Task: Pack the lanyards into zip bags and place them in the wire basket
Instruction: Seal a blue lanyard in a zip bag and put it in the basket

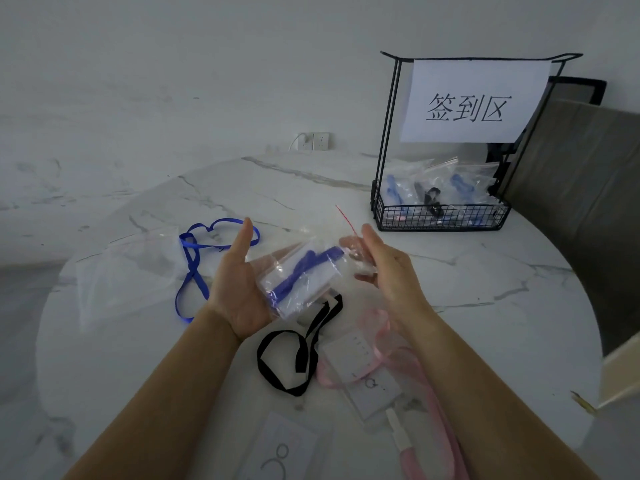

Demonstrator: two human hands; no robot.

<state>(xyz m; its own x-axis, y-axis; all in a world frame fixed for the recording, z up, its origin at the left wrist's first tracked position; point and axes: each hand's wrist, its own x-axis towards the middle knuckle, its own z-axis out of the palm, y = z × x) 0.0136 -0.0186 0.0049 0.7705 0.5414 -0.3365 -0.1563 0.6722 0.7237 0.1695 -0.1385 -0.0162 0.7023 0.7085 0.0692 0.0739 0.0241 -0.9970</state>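
Progress check: this looked somewhere past halfway, I'd guess.

- The marble table (485,306) took up most of the view.
- The wire basket (440,220) stood at the far right with a paper sign (474,102) hung on it. It already had several packed bags (415,188) sitting in the bottom.
- Some empty zip bags (121,275) lay flat on the left side of the table.
- The zip bag (304,299) being worked on was held up over the middle of the table, between both hands and well short of the basket.
- Its long axis ran diagonally from near-left to far-right, with the red-striped mouth end pointing far-right, roughly at the basket.
- The bundled blue lanyard (294,285) inside lay along that same diagonal.
- Still unpacked on the table were a loose blue lanyard (189,261) on the left, a black lanyard (301,351) near the middle, and a pink lanyard (381,327) just right of it.
- That left three to bag, plus this one, which probably still needed sealing and dropping in.

The left hand (239,292) was palm up under the bag's near end. Its thumb stood straight and apart, and its fingers were hidden beneath the plastic.

The right hand (388,271) had its fingers curled onto the mouth end. It looked like a grip, though the blur made it hard to be sure.
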